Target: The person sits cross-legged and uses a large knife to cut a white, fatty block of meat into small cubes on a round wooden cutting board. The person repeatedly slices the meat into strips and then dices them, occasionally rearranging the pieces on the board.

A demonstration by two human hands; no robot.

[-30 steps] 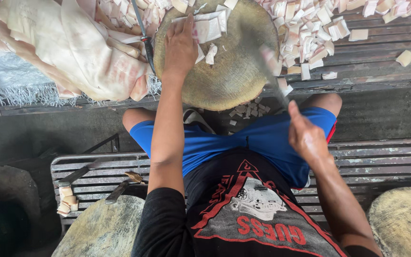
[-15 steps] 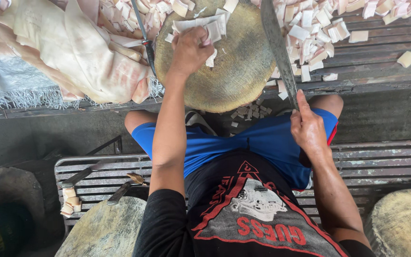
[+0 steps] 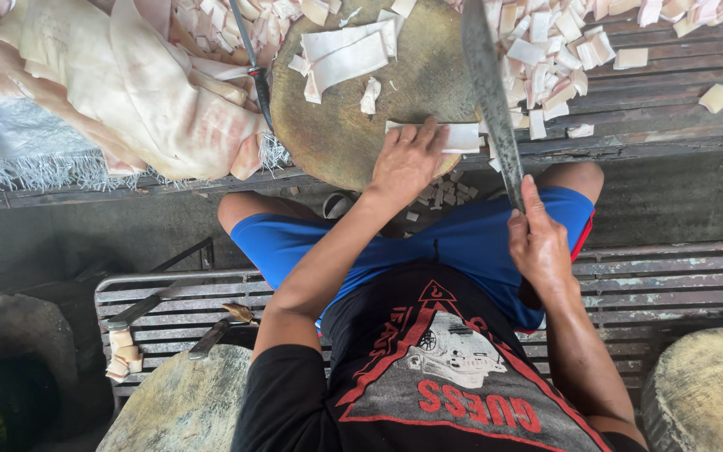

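**Pale strip pinned on the round block, cleaver over it**

The pale, flat strip of pork skin (image 3: pixel 453 136) lies at the near edge of the round, worn wooden chopping block (image 3: pixel 353 109), the landmark here. The left hand (image 3: pixel 406 163) presses down flat on it, fingers spread and closed on nothing. The right hand (image 3: pixel 539 243), just off the block's near right side, is clenched around the handle of one long, grey steel cleaver (image 3: pixel 489 92), whose blade runs up over the block's right edge, next to the strip's end.

On the block's far part lie two or three longer white strips (image 3: pixel 346 52) and one small scrap (image 3: pixel 369 94). One thin knife (image 3: pixel 252 63) leans at its left edge. Left of the block sits one heap of large pale skin sheets (image 3: pixel 110 84); right of it, a pile of many small cut squares (image 3: pixel 562 50), too many to count. Two more knives (image 3: pixel 152 303) rest on the metal bench, well nearer than the block.
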